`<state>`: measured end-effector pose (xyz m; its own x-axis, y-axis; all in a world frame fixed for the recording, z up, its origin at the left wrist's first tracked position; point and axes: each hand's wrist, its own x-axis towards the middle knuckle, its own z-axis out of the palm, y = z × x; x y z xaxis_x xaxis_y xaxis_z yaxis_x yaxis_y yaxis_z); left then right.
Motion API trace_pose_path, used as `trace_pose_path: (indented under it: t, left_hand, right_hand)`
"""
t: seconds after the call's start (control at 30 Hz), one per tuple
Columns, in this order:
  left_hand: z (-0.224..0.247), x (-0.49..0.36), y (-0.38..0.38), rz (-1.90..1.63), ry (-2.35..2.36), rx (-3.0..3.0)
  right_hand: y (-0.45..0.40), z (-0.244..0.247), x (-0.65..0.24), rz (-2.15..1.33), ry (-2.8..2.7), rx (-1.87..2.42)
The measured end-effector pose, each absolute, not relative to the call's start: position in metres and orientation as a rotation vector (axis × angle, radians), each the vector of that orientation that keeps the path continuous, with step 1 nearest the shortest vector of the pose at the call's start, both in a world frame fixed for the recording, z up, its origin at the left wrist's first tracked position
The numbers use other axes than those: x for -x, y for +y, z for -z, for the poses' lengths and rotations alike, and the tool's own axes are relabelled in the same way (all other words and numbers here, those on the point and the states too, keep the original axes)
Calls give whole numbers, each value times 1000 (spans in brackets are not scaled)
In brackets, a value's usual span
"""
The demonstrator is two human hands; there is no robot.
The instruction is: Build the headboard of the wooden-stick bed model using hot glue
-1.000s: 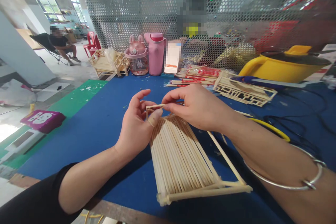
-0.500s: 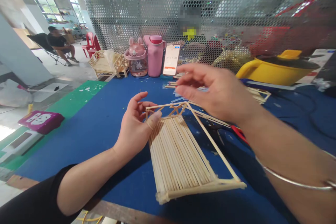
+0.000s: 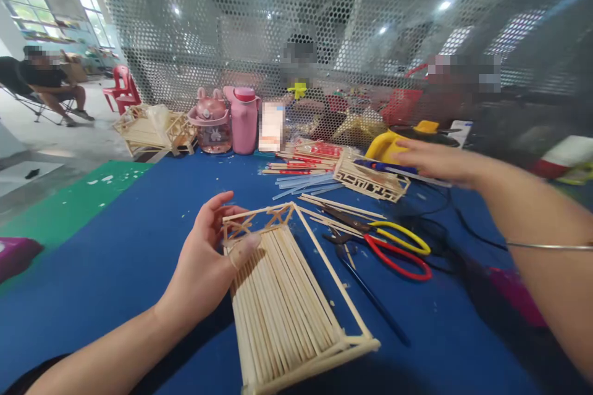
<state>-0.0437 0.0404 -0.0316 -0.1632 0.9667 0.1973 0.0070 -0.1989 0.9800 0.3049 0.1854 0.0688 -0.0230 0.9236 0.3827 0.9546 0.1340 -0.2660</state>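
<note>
My left hand (image 3: 208, 250) grips the far left corner of a wooden stick frame (image 3: 287, 302), thumb on the inside and fingers behind. The frame has a panel of sticks laid side by side, crossed braces at its far end and an open strip along its right side. My right hand (image 3: 424, 157) reaches out at the right, over the blue handle of a tool (image 3: 386, 166) that lies on a small stick lattice (image 3: 370, 180). Its fingertips are at the blue handle; whether they close on it is hard to tell.
Yellow-handled scissors (image 3: 403, 236), red-handled pliers (image 3: 398, 259) and a blue rod (image 3: 375, 299) lie right of the frame. Behind are clear glue sticks (image 3: 306, 184), red-marked sticks, a pink bottle (image 3: 244, 120), a pink jar (image 3: 213, 126), a phone and a yellow pot. A person sits far left.
The view has turned right. My right hand has moved away from above the frame, out to the blue-handled tool at the right. My left hand keeps its grip on the frame.
</note>
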Motion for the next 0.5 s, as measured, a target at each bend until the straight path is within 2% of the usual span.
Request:
trace_pose_path:
  t: [0.13, 0.5]
  left_hand:
    - [32, 44, 40, -1476, 1233, -1266]
    - [34, 46, 42, -1489, 1149, -1320]
  right_hand:
    - [197, -71, -326, -112, -2018, 1813]
    - [235, -25, -335, 204, -2120, 1748]
